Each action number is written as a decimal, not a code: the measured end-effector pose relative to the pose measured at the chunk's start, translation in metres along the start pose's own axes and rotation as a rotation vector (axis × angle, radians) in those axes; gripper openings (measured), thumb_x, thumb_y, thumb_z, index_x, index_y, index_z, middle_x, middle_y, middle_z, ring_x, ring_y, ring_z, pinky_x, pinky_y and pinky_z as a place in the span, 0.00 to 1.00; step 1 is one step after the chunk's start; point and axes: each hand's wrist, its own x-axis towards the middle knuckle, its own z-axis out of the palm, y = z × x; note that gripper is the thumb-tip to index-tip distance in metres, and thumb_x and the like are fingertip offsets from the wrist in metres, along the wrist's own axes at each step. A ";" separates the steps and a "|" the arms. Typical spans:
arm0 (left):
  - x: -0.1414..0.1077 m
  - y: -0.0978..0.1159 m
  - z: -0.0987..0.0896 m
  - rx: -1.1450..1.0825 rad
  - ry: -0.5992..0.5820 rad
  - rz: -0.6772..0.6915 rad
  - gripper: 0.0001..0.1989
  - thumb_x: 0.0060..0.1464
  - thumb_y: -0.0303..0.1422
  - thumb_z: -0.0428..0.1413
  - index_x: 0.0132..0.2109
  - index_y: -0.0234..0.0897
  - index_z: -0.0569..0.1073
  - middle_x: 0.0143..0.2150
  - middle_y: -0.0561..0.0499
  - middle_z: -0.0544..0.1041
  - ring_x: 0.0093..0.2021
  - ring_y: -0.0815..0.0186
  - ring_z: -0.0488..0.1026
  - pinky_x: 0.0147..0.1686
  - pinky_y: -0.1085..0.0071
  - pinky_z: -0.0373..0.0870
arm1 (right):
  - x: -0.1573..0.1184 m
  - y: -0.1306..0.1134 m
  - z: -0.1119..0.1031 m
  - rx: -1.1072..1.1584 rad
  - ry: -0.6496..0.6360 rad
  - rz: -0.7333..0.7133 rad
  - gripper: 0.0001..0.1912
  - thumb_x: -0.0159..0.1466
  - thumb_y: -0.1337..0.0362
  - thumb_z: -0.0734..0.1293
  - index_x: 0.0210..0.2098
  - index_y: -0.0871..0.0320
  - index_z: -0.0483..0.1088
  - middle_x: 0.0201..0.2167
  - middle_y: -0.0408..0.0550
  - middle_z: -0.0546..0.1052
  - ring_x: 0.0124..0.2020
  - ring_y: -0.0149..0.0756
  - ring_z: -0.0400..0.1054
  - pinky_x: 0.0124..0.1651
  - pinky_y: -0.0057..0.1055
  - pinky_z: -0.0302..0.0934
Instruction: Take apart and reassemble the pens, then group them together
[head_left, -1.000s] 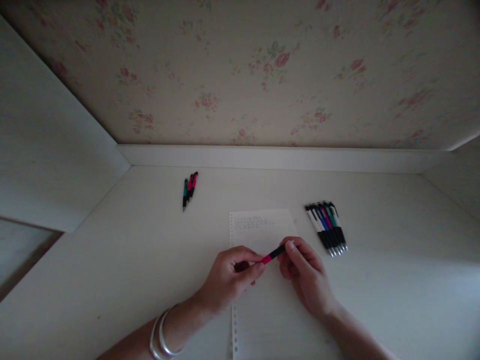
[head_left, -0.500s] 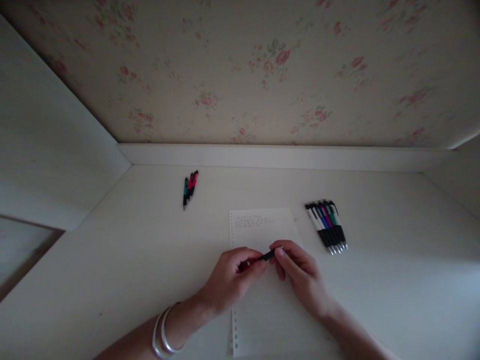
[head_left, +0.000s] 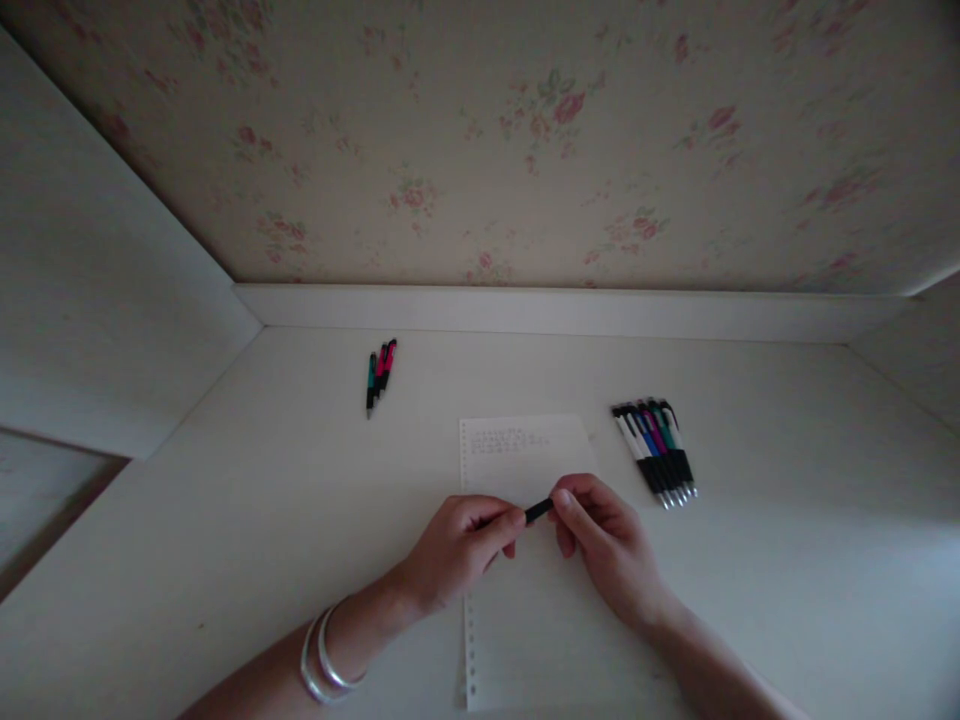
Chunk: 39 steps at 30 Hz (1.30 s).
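A pen (head_left: 538,511) with a black grip is held between both hands above a sheet of paper (head_left: 540,620). My left hand (head_left: 469,545) pinches one end of it, fingers closed, covering most of the barrel. At the other end, the thumb and fingertips of my right hand (head_left: 604,545) are closed round the tip, which they hide. The sheet has punched holes along its left edge and several lines of small writing near its top.
Several pens (head_left: 654,452) lie side by side right of the paper. A green pen (head_left: 370,385) and two red pens (head_left: 386,367) lie at the back left. The white desk (head_left: 300,500) meets a raised back edge (head_left: 555,312) under flowered wallpaper.
My left fingers have closed further over the barrel, so its red part no longer shows. My right fingers now cover the pen's tip. The other pens and the paper lie as before.
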 end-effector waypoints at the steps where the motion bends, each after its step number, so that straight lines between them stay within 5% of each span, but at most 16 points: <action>1: 0.000 -0.001 0.000 -0.010 0.008 0.003 0.22 0.60 0.47 0.53 0.25 0.36 0.71 0.17 0.59 0.58 0.19 0.71 0.54 0.21 0.73 0.48 | 0.000 0.001 -0.001 0.005 -0.003 -0.002 0.14 0.65 0.52 0.68 0.34 0.57 0.70 0.20 0.39 0.66 0.21 0.28 0.58 0.24 0.27 0.53; 8: 0.002 0.001 0.000 -0.039 0.052 0.059 0.22 0.62 0.43 0.54 0.22 0.36 0.66 0.23 0.56 0.63 0.22 0.72 0.60 0.22 0.74 0.56 | -0.003 0.009 -0.007 0.063 -0.035 0.019 0.14 0.67 0.54 0.67 0.48 0.54 0.71 0.21 0.39 0.67 0.25 0.31 0.60 0.28 0.29 0.52; 14: 0.002 0.001 0.000 -0.046 0.036 0.089 0.21 0.62 0.42 0.55 0.24 0.34 0.71 0.26 0.54 0.65 0.23 0.72 0.61 0.22 0.74 0.57 | 0.001 0.007 -0.003 -0.009 0.018 0.047 0.17 0.63 0.50 0.69 0.43 0.55 0.71 0.17 0.37 0.66 0.21 0.30 0.59 0.25 0.28 0.52; 21: 0.001 -0.004 0.000 -0.156 0.048 0.146 0.13 0.57 0.37 0.60 0.48 0.39 0.80 0.37 0.51 0.69 0.27 0.73 0.65 0.23 0.76 0.60 | 0.001 0.007 -0.004 0.023 0.064 0.055 0.16 0.63 0.52 0.70 0.43 0.56 0.72 0.17 0.38 0.67 0.20 0.29 0.59 0.23 0.27 0.51; 27: 0.000 -0.006 0.002 -0.155 0.138 0.159 0.11 0.55 0.33 0.62 0.45 0.37 0.79 0.40 0.48 0.72 0.31 0.70 0.68 0.27 0.76 0.66 | 0.003 0.007 -0.005 0.126 0.163 0.033 0.16 0.61 0.53 0.71 0.44 0.55 0.73 0.18 0.38 0.67 0.18 0.29 0.61 0.21 0.27 0.53; 35: -0.004 -0.005 0.009 -0.036 0.169 0.120 0.15 0.64 0.39 0.52 0.48 0.36 0.77 0.38 0.46 0.78 0.31 0.67 0.71 0.29 0.74 0.68 | 0.002 0.009 -0.003 0.078 0.124 0.028 0.13 0.62 0.53 0.71 0.40 0.56 0.73 0.17 0.38 0.66 0.19 0.29 0.60 0.22 0.27 0.53; 39: -0.007 -0.003 0.011 0.099 0.188 0.177 0.12 0.59 0.39 0.58 0.45 0.35 0.77 0.36 0.48 0.77 0.33 0.66 0.71 0.32 0.75 0.67 | 0.001 0.008 -0.003 0.019 0.073 0.040 0.13 0.63 0.53 0.71 0.39 0.56 0.72 0.18 0.38 0.66 0.20 0.28 0.60 0.23 0.26 0.52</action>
